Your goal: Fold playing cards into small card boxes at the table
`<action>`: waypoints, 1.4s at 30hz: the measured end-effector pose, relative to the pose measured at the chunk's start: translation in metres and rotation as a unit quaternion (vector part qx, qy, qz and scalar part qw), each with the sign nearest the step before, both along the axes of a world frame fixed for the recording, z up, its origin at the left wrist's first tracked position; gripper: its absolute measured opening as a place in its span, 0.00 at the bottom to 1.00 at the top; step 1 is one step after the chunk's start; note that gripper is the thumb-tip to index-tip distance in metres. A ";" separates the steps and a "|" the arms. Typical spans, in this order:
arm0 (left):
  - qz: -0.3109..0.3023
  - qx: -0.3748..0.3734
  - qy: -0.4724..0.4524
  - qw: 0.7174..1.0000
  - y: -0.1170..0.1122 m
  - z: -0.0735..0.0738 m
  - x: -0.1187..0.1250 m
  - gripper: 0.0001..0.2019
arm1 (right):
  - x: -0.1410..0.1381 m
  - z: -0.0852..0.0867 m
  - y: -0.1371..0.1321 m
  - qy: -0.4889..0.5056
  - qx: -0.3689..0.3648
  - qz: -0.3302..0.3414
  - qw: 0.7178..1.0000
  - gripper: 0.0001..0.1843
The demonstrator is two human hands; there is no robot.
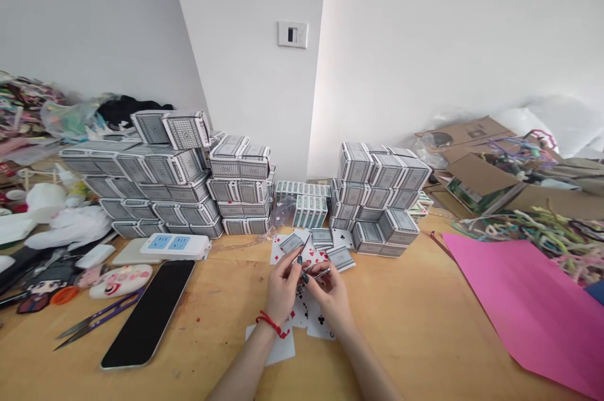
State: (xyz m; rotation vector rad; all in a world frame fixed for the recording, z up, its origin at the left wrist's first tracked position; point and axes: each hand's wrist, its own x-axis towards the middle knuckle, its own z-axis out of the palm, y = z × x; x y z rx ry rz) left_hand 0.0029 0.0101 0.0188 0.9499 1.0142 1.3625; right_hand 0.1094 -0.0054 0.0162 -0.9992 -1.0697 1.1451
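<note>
Over the middle of the table, both hands are closed close together. My left hand, with a red string bracelet on its wrist, pinches a playing card seen almost edge-on. The fingers of my right hand close on another thin card-like piece, also nearly edge-on; the fingers partly hide both. Loose playing cards lie beneath and around the hands, some face up, such as a club card. Beyond them are a few small patterned card pieces, back side up.
Stacked blocks covered in card backs stand at left and right, with green-edged card packs between. A phone, scissors and white box lie left; pink paper and an open carton right.
</note>
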 end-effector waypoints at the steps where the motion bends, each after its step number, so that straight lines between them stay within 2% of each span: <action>1: 0.001 0.004 0.007 1.000 0.000 0.000 0.000 0.16 | 0.000 -0.001 0.000 -0.001 -0.001 0.003 1.000 0.12; 10: 0.016 0.001 0.012 1.000 0.000 0.004 0.001 0.14 | -0.001 -0.005 0.001 -0.005 -0.011 -0.006 1.000 0.12; 27: 0.012 0.011 0.028 0.999 -0.001 -0.001 0.000 0.15 | -0.001 -0.006 0.000 -0.022 -0.005 0.003 1.000 0.11; 35: 0.015 0.024 0.071 0.997 0.000 -0.006 -0.001 0.16 | -0.005 -0.007 -0.003 -0.062 0.004 -0.012 0.998 0.11; 42: 0.031 0.073 0.137 0.987 -0.001 -0.006 0.000 0.15 | -0.006 -0.008 -0.003 -0.085 0.001 -0.020 0.996 0.10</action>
